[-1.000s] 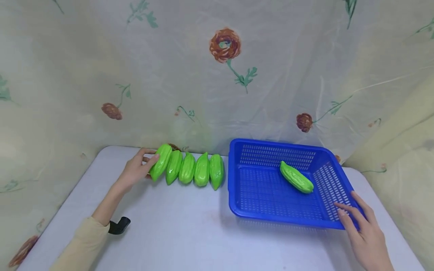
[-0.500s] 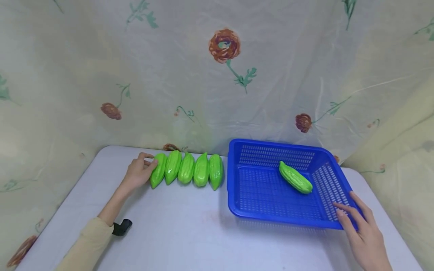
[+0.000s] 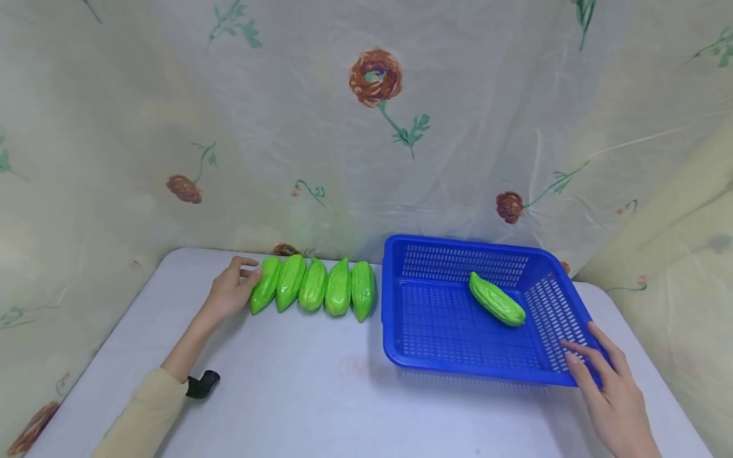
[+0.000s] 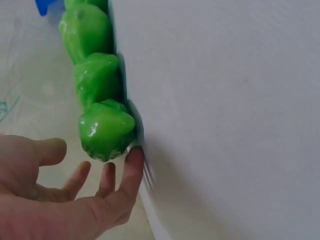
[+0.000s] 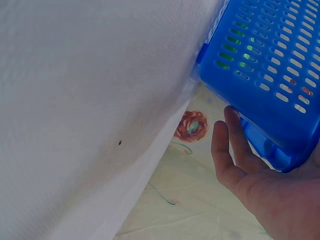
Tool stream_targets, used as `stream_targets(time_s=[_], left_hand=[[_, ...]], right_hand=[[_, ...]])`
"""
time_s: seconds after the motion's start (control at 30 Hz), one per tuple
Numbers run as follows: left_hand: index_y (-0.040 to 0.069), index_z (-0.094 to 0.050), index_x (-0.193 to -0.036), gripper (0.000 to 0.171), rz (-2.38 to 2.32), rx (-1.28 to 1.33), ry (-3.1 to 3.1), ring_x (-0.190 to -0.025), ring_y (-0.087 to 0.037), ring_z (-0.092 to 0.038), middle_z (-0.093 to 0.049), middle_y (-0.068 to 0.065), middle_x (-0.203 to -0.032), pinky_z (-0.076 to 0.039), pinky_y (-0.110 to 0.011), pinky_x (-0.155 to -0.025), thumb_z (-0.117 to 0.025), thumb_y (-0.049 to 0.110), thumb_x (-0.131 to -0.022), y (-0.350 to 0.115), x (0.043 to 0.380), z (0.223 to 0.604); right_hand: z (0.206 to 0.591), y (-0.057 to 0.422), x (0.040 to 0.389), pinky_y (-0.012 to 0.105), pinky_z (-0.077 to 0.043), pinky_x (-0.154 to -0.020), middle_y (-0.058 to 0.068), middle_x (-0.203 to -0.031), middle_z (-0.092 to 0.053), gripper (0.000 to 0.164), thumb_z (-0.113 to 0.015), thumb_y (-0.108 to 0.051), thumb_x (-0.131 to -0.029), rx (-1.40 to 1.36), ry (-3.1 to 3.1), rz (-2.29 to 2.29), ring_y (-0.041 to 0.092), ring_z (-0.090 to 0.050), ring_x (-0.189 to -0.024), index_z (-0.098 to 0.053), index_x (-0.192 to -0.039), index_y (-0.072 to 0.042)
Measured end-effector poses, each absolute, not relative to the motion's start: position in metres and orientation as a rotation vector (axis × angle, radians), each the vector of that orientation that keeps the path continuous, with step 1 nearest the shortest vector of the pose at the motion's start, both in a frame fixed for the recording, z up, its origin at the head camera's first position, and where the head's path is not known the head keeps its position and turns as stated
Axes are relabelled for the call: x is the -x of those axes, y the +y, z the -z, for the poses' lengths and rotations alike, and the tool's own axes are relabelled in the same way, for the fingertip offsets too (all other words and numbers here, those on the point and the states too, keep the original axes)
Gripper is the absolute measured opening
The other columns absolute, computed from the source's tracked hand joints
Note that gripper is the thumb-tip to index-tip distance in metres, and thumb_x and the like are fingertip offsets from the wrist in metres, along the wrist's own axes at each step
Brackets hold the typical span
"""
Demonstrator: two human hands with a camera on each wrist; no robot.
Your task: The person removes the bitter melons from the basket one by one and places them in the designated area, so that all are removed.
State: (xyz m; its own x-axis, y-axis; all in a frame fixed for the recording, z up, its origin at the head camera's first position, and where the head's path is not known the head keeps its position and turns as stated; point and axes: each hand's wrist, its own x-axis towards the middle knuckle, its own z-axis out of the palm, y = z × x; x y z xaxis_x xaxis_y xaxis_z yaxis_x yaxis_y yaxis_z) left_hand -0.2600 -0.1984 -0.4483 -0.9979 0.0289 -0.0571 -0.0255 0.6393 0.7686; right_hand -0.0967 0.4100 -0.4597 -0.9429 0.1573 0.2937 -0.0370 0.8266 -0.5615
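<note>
Several glossy green bitter melons stand side by side in a row at the back of the table. My left hand (image 3: 231, 289) is at the leftmost bitter melon (image 3: 266, 286), thumb tip at its side in the head view. In the left wrist view the left hand (image 4: 85, 200) has its fingers spread loosely around the near bitter melon (image 4: 106, 130), with a gap at the thumb. My right hand (image 3: 615, 397) rests over the front right corner of the blue basket (image 3: 469, 369), fingers fairly straight. Inside the basket, a single bitter melon (image 3: 497, 300) lies slanted.
The perforated basket wall (image 5: 280, 55) rises beside the right hand. The row's rightmost bitter melon (image 3: 363, 289) stands close to the basket's left side. A flowered sheet (image 3: 275, 127) hangs behind the white table (image 3: 321, 401).
The left hand has set the leftmost bitter melon down at the row's left end and loosened its fingers from it. The right hand and the basket look the same.
</note>
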Motion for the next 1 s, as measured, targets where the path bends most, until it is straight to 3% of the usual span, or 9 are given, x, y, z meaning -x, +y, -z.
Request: stream_targets(time_s=[0.4, 0.77, 1.0], left_hand=[[-0.007, -0.042, -0.154, 0.052, -1.284, -0.032, 2.784, -0.139, -0.056, -0.053, -0.056, -0.039, -0.147, -0.049, -0.065, -0.109, -0.046, 0.028, -0.116, -0.192, 0.256, 0.445], [0.004, -0.039, -0.159, 0.062, -1.406, 0.086, 2.910, -0.150, -0.066, -0.022, -0.031, -0.039, -0.164, -0.020, -0.081, -0.120, -0.042, 0.046, -0.115, -0.174, 0.251, 0.420], [0.001, -0.045, -0.156, 0.056, -1.426, -0.160, 2.959, -0.152, -0.058, -0.027, -0.039, -0.033, -0.162, -0.019, -0.078, -0.121, -0.046, 0.041, -0.116, -0.139, 0.240, 0.395]], right_hand=[[0.460, 0.410, 0.096, 0.088, -0.020, -0.117, 0.017, -0.179, -0.024, 0.040, -0.049, -0.029, -0.115, 0.084, -2.678, -0.842, 0.061, -0.023, -0.159, -0.064, -0.144, -0.005], [0.459, 0.410, 0.098, 0.089, -0.022, -0.114, 0.018, -0.179, -0.023, 0.042, -0.048, -0.030, -0.116, 0.084, -2.688, -0.830, 0.062, -0.023, -0.159, -0.063, -0.145, -0.004], [0.460, 0.411, 0.097, 0.089, -0.021, -0.114, 0.019, -0.179, -0.023, 0.041, -0.048, -0.029, -0.116, 0.078, -2.690, -0.829, 0.062, -0.023, -0.158, -0.063, -0.145, -0.004]])
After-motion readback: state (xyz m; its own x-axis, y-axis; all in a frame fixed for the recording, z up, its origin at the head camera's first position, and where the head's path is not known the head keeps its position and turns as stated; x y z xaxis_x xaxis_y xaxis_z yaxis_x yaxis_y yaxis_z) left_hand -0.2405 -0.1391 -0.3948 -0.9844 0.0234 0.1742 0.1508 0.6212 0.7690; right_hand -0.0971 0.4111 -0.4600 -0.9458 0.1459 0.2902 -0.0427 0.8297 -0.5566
